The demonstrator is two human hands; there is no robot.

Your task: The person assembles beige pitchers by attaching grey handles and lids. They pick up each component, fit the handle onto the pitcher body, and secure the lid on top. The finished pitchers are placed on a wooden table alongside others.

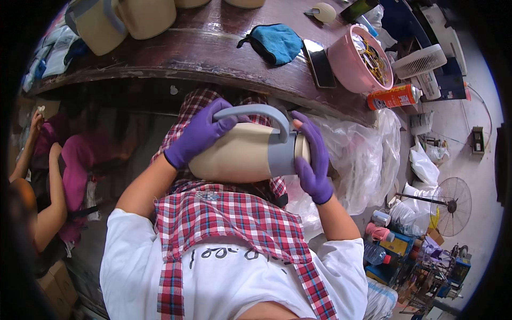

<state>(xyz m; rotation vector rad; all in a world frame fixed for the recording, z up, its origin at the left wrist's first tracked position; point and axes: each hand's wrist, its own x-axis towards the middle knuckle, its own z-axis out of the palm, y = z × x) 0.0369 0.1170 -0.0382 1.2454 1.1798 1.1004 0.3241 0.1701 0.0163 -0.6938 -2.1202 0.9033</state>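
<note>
A beige thermos jug (234, 157) lies on its side over my lap, with a blue-grey handle arching along its upper side and a blue-grey collar near its right end. My left hand (200, 130), in a purple glove, grips the jug at its left end, its fingers by the lower end of the handle. At the other end my right hand (316, 157), also gloved in purple, closes round the round beige lid (302, 149). One fingertip of that glove shows bare. The lid sits against the collar; whether it is loose or tight I cannot tell.
On the dark wooden table (208, 45) ahead stand several similar jugs (146, 18), a blue cloth (277, 42), a phone (320, 64) and a pink bucket (349, 64). A spray can (392, 97) is at its right edge. Clear plastic bags (357, 160) lie right. Another person (53, 176) sits left.
</note>
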